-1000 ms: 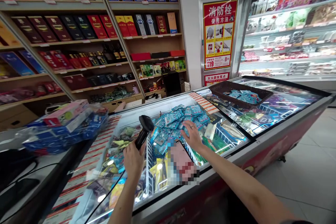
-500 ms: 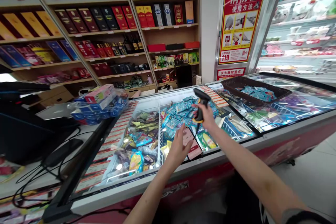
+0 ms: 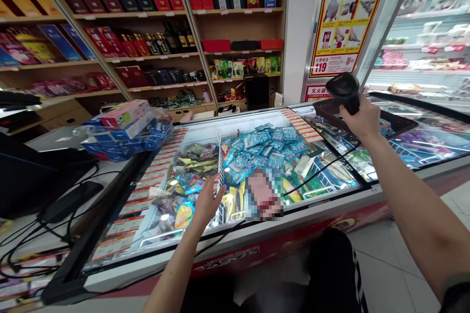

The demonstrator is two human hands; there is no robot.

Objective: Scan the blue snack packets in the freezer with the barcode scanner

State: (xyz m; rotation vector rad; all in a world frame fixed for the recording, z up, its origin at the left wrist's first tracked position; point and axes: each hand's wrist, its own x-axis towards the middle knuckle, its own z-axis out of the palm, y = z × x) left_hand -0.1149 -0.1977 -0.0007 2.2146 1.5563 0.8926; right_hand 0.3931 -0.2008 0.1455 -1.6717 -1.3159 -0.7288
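My right hand (image 3: 363, 120) is wrapped round a black barcode scanner (image 3: 342, 89), held up above the right part of the chest freezer (image 3: 205, 131). The scanner's black cable (image 3: 319, 171) runs down to the left across the glass. My left hand (image 3: 208, 199) hovers over or rests on the freezer glass, fingers stretched out with nothing in them. Just right of it lies a phone (image 3: 261, 188), its screen blurred by pixels. Behind the phone is a spread of small blue packets (image 3: 257, 146); whether they lie on or under the glass I cannot tell.
A brown tray (image 3: 402, 122) sits on the freezer's right side, partly behind my right arm. Plastic-wrapped boxes (image 3: 127, 129) are stacked at the left, near loose cables (image 3: 69, 232) and a dark pad (image 3: 73, 200). Shelves (image 3: 150, 54) of boxed goods stand behind.
My right hand has lifted the scanner and carried it right, away from the phone. The left hand has left the phone and moved left. The view has tilted down.
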